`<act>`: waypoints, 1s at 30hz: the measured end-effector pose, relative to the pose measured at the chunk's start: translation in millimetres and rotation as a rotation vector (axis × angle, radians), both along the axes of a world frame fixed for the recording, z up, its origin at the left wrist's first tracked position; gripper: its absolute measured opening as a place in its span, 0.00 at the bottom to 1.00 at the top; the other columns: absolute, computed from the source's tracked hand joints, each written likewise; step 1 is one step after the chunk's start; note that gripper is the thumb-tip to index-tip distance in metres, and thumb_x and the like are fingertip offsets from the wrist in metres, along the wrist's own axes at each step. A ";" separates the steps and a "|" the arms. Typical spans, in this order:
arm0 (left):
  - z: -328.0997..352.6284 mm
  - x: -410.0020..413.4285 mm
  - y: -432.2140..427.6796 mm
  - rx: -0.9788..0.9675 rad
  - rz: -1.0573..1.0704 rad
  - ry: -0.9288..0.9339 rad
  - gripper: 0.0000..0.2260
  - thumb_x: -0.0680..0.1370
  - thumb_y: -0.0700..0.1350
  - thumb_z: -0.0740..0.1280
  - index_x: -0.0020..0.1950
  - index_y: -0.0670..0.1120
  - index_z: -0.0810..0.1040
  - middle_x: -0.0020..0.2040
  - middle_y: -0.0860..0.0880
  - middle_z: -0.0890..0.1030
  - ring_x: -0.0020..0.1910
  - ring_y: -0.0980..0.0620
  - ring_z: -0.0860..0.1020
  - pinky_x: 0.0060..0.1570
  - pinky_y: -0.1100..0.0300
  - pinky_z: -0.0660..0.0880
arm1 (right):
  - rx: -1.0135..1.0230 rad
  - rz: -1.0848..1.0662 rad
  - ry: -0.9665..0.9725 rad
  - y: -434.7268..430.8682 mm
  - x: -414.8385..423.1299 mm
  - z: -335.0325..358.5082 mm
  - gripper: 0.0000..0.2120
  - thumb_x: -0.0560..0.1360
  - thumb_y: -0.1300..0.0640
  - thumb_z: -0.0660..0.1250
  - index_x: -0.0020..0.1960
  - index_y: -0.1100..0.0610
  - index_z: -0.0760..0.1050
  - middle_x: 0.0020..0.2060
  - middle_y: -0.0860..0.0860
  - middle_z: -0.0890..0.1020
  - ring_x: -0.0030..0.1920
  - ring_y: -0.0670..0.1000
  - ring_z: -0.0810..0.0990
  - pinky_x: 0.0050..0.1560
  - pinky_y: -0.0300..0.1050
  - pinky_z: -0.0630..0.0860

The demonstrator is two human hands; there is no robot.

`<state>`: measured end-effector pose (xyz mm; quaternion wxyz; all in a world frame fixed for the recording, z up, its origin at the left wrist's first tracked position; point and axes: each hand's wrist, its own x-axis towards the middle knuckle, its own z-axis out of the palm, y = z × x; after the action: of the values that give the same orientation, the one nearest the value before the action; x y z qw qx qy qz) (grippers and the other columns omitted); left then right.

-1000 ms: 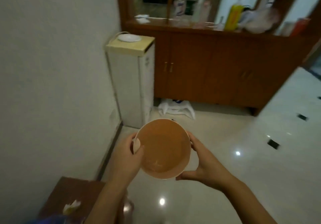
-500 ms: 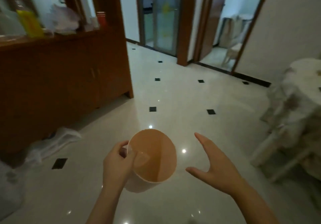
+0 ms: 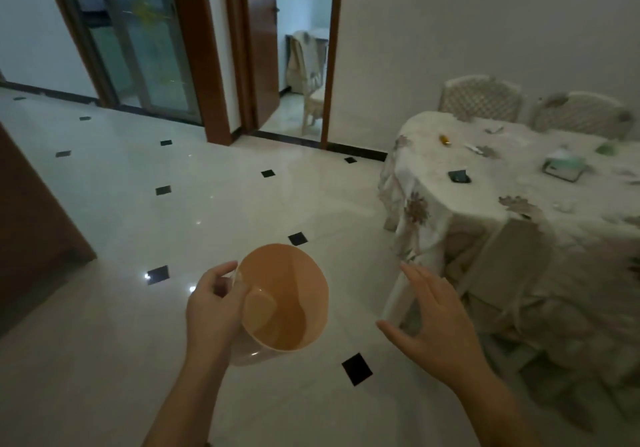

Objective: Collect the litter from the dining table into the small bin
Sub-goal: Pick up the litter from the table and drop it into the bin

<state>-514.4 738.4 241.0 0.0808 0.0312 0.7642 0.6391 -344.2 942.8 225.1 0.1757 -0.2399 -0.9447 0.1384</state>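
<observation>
From the head camera, the left hand (image 3: 213, 311) grips the small bin (image 3: 287, 302) by its near rim, thumb hooked inside the wall and the fingers wrapped around the outside. The bin is peach-coloured, tilted with its mouth toward the camera, and held in the air above the pale tiled floor (image 3: 138, 204); nothing shows inside it. The right hand (image 3: 433, 322) is spread, palm down and fingers apart, holding nothing and hovering apart from the bin on its right. Farther right stands the dining table, its tabletop (image 3: 519, 183) covered by a flowered cloth that hangs down the sides. On the cloth lie scattered bits of litter: a small yellow piece (image 3: 445, 139), a dark packet (image 3: 459, 176) and a greenish flat item (image 3: 564, 168). Two white lattice-backed chairs (image 3: 481, 100) stand behind the table against the wall
</observation>
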 end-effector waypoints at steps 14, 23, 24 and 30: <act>-2.2 -238.9 255.6 0.046 -0.259 -0.041 0.09 0.72 0.44 0.69 0.52 0.50 0.78 0.47 0.38 0.80 0.47 0.39 0.79 0.46 0.46 0.75 | 0.012 -0.226 -0.023 205.7 -197.1 -9.9 0.39 0.64 0.37 0.65 0.69 0.52 0.58 0.68 0.53 0.68 0.68 0.54 0.65 0.66 0.50 0.61; 19.2 -329.4 418.1 0.029 -0.447 0.055 0.08 0.74 0.47 0.68 0.52 0.51 0.76 0.44 0.42 0.78 0.44 0.43 0.78 0.47 0.43 0.77 | 0.016 -0.413 -0.004 324.3 -274.2 0.1 0.39 0.65 0.35 0.60 0.70 0.52 0.57 0.68 0.54 0.68 0.68 0.56 0.65 0.67 0.53 0.58; 18.0 -334.9 437.5 0.028 -0.464 0.065 0.08 0.74 0.47 0.68 0.53 0.50 0.76 0.44 0.42 0.78 0.45 0.43 0.78 0.48 0.43 0.77 | 0.021 -0.430 -0.008 338.2 -278.4 -1.5 0.39 0.65 0.35 0.59 0.70 0.52 0.57 0.68 0.54 0.68 0.68 0.56 0.65 0.67 0.52 0.57; 8.9 -363.2 559.4 0.028 -0.537 0.087 0.12 0.75 0.47 0.67 0.58 0.48 0.75 0.45 0.45 0.78 0.47 0.43 0.78 0.50 0.43 0.77 | -0.016 -0.527 0.014 435.4 -303.0 -14.6 0.39 0.65 0.35 0.60 0.71 0.49 0.54 0.71 0.51 0.63 0.71 0.53 0.59 0.68 0.47 0.51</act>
<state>-877.6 1297.7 249.9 0.2139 0.2614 0.7224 0.6034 -647.2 1378.1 210.5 0.2103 -0.4782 -0.8472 0.0969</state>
